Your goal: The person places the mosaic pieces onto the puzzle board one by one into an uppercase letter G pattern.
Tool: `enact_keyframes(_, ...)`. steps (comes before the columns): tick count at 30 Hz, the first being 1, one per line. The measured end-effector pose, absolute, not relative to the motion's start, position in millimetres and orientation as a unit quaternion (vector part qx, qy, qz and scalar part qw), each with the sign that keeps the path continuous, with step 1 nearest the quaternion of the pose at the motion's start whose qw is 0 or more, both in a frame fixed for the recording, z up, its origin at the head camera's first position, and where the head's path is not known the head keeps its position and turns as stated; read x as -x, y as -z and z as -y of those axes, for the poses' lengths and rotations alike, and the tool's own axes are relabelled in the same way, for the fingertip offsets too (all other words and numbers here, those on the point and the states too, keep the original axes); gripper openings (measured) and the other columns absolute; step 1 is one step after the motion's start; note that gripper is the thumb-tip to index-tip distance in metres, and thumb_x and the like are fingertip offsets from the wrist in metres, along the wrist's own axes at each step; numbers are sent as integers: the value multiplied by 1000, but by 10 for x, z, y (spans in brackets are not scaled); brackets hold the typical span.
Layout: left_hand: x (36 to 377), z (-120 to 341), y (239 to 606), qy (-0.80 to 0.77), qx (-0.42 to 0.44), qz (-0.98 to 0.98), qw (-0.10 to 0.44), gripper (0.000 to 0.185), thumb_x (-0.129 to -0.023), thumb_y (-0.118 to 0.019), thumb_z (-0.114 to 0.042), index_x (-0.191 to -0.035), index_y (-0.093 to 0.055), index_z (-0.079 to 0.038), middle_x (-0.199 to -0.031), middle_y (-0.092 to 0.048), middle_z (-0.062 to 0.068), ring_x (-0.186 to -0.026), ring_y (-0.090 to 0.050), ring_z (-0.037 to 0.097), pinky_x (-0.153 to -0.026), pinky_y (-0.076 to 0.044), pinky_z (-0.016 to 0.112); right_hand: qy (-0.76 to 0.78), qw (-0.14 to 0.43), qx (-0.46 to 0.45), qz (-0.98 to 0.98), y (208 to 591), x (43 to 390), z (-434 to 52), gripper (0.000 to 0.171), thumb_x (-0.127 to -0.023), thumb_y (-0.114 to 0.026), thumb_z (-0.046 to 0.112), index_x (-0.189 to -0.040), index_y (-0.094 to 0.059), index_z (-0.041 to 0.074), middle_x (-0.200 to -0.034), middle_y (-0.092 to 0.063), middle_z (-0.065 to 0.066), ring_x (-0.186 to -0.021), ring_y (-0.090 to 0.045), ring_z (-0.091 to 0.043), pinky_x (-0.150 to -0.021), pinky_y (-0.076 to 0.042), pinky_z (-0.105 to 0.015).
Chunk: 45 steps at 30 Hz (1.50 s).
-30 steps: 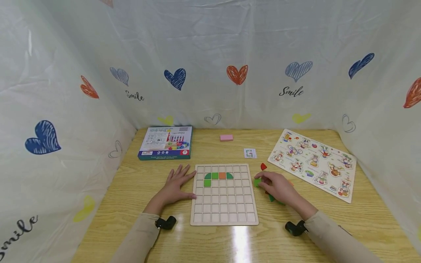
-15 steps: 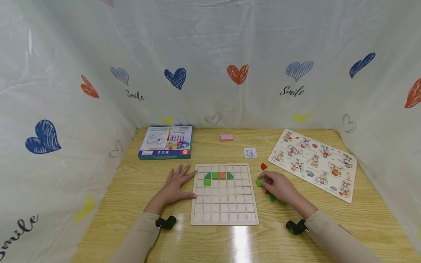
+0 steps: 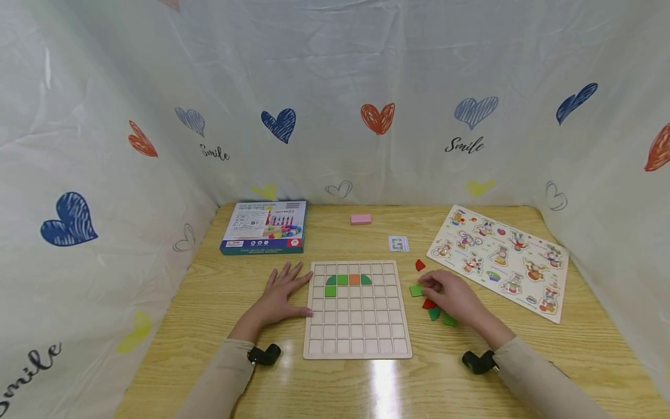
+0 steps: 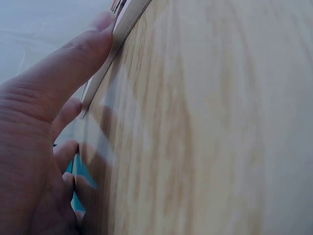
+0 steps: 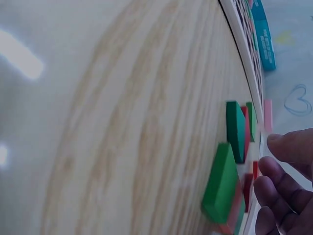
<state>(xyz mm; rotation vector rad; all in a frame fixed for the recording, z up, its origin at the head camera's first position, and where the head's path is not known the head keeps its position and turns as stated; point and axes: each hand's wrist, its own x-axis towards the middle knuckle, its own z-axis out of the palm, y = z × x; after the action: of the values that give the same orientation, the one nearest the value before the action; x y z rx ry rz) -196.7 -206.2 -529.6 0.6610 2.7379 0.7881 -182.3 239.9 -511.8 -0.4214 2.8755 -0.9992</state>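
Note:
A wooden grid board lies flat on the table. In its upper cells sit two light green squares, an orange square and two dark green quarter-rounds. My left hand is spread beside the board, thumb and forefinger at its left edge. To the board's right, my right hand hovers low with loosely bent fingers at the edge of a light green square tile. In the right wrist view, a gap shows between thumb and forefinger. Red pieces and green pieces lie under and beside this hand.
A red quarter-round lies beyond the right hand. Farther back are a small pattern card and a pink block. A boxed toy set is at back left, a picture puzzle board at right.
The light green square tile has shifted slightly right, away from the board. My right hand has drawn right too, uncovering more of the tile and the loose pieces. The left hand stays put.

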Motion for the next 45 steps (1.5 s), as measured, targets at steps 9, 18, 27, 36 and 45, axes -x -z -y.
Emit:
enact_keyframes(9, 1972, 2066, 5306, -265, -226, -931, 106, 97, -79, -79, -61, -159, -38, -23, -170, -14, 11, -156, 2, 38, -122, 9, 59, 320, 12, 118, -940, 5030, 1724, -2642, 17, -95, -71, 8, -111, -73, 7, -99, -70, -1, -84, -62, -13, -72, -53, -30)
enact_keyframes(18, 1964, 2073, 5315, -268, -221, -932, 105, 98, -79, -80, -61, -159, -39, -23, -170, -15, 11, -156, 2, 39, -122, 9, 59, 317, 18, 103, -943, 5027, 1576, -2823, 20, -94, -74, 11, -113, -74, 7, -101, -70, -1, -88, -62, -15, -74, -53, -31)
enact_keyframes(27, 1965, 2085, 5331, -269, -220, -931, 108, 99, -79, -79, -62, -160, -37, -24, -170, -14, 10, -156, 3, 38, -122, 9, 58, 315, 17, 107, -943, 5098, 1538, -2883, 21, -92, -76, 10, -113, -74, 8, -95, -64, 3, -81, -55, -10, -68, -48, -26)
enact_keyframes(36, 1978, 2070, 5341, -269, -224, -930, 109, 98, -80, -79, -61, -160, -36, -24, -170, -12, 10, -156, 4, 38, -122, 9, 58, 286, -20, 112, -951, 5125, 1569, -2935, 22, -92, -74, 6, -114, -74, 6, -96, -61, -3, -82, -53, -15, -69, -48, -33)
enact_keyframes(45, 1967, 2061, 5306, -274, -224, -929, 109, 98, -79, -80, -59, -159, -38, -23, -170, -14, 10, -156, 2, 38, -122, 9, 58, 279, 8, 99, -955, 5127, 1561, -3040, 22, -96, -70, 9, -117, -73, 3, -100, -62, -10, -85, -55, -20, -72, -48, -38)
